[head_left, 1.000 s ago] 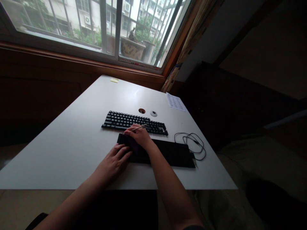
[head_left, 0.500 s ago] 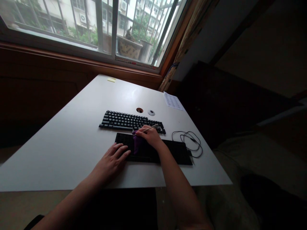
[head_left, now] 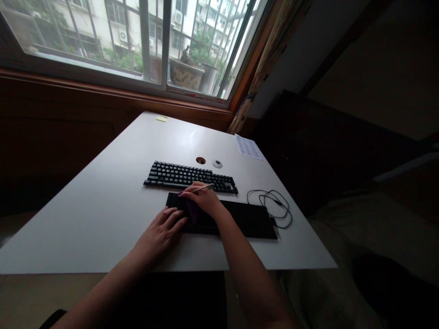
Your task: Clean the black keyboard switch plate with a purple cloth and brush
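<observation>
In the head view, my right hand [head_left: 205,200] is closed in a pen-like grip on a thin pale stick [head_left: 206,188]. A purple cloth [head_left: 193,213] hangs beneath its fingers, over the left part of a black keyboard base [head_left: 248,219]. The stick's lower tip is hidden by the fingers and cloth. My left hand [head_left: 163,229] lies with its fingers stretched out and their tips on the base's left end. Just behind the base sits a block of dark keycaps in keyboard layout [head_left: 178,174].
A white table [head_left: 103,219] bears everything. Right of the base lies a coiled black cable [head_left: 286,208]. Farther back are a round cable hole [head_left: 200,161], its grey cover [head_left: 217,163], printed paper [head_left: 248,147] and a yellow note [head_left: 161,118]. A window [head_left: 103,41] stands behind.
My right hand has moved left along the keyboard base with the stick and cloth. My left hand has stayed in place. The view has tipped slightly.
</observation>
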Available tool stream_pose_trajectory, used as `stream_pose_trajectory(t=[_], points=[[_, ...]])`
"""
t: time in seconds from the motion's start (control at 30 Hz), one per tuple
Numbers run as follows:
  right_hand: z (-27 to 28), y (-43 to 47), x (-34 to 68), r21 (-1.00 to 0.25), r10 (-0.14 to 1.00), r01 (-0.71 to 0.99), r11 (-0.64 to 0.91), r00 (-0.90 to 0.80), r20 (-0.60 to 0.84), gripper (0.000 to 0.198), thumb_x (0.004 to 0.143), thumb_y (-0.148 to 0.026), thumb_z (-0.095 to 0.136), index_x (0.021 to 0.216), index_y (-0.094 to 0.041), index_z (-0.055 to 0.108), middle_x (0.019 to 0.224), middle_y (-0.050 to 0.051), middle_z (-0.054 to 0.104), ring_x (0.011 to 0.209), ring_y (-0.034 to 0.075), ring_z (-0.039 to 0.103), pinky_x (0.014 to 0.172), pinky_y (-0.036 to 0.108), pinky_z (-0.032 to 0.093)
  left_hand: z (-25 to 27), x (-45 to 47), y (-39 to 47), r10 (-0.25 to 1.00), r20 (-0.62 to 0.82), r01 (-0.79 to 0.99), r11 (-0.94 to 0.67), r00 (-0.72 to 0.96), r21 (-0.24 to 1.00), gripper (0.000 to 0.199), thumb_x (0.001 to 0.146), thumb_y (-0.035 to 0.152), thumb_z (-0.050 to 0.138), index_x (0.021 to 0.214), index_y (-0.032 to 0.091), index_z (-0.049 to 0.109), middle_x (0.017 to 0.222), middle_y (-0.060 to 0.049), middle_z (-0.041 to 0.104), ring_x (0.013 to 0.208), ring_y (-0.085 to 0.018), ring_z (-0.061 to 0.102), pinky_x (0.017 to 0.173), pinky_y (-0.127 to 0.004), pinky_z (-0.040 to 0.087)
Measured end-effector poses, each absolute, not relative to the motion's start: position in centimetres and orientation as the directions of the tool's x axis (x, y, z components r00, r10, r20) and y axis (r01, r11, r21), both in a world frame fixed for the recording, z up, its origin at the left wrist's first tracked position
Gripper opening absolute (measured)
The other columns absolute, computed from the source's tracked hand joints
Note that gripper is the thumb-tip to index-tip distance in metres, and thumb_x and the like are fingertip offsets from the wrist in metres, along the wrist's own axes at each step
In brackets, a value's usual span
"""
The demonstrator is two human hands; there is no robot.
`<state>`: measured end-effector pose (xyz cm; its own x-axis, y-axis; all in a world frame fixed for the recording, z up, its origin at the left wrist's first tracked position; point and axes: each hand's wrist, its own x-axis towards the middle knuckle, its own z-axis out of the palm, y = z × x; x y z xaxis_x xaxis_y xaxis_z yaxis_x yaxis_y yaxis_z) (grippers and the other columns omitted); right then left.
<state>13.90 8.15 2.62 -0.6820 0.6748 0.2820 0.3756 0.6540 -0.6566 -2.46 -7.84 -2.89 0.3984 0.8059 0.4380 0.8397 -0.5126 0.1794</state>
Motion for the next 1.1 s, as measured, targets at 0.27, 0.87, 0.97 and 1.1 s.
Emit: stream_pose_trajectory(t=[0.27,0.87,0.97,1.1], points=[[2.1,8.6,16.1,-0.725,0.743,0.375,0.578,-0.610,0.276,0.011,0.093,-0.030,0.073,0.092,-0.025,0.082,0.086,0.000,0.069,0.085,0.015,0.065,0.080,0.026,0.049,-3.4,-2.5,-7.8,0.807,0.425,0.844,-0.512,0.410,0.158,0.043,0.099,0.018,0.057,0.142,0.018,0.055,0.141,-0.012,0.056,0.135,-0.033,0.045,0.117,-0.057,0.039],[3.2,5.9,24.5,-0.696,0.856,0.530,0.484,-0.451,0.253,0.019,0.093,-0.035,0.069,0.083,-0.023,0.078,0.082,0.003,0.068,0.079,0.019,0.065,0.073,0.031,0.049,-3.0,-2.4,-8.1,0.817,0.419,0.850,-0.499,0.396,0.168,0.044,0.100,0.017,0.055,0.143,0.019,0.055,0.144,-0.011,0.056,0.136,-0.033,0.045,0.118,-0.057,0.039],[3.8,5.1,25.7,-0.682,0.860,0.547,0.486,-0.437,0.263,0.023,0.094,-0.036,0.066,0.078,-0.022,0.076,0.078,0.003,0.067,0.075,0.019,0.064,0.070,0.032,0.048,-3.3,-2.5,-8.1,0.821,0.408,0.854,-0.494,0.398,0.161,0.044,0.100,0.019,0.056,0.144,0.020,0.054,0.145,-0.010,0.056,0.138,-0.033,0.044,0.118,-0.057,0.039],[4.8,4.2,25.9,-0.666,0.856,0.540,0.515,-0.373,0.359,0.034,0.100,-0.039,0.057,0.073,-0.023,0.067,0.076,0.003,0.063,0.074,0.020,0.062,0.072,0.033,0.049,-3.5,-2.5,-8.1,0.815,0.419,0.848,-0.503,0.400,0.169,0.045,0.100,0.018,0.057,0.144,0.020,0.054,0.144,-0.011,0.056,0.138,-0.032,0.044,0.118,-0.057,0.039]])
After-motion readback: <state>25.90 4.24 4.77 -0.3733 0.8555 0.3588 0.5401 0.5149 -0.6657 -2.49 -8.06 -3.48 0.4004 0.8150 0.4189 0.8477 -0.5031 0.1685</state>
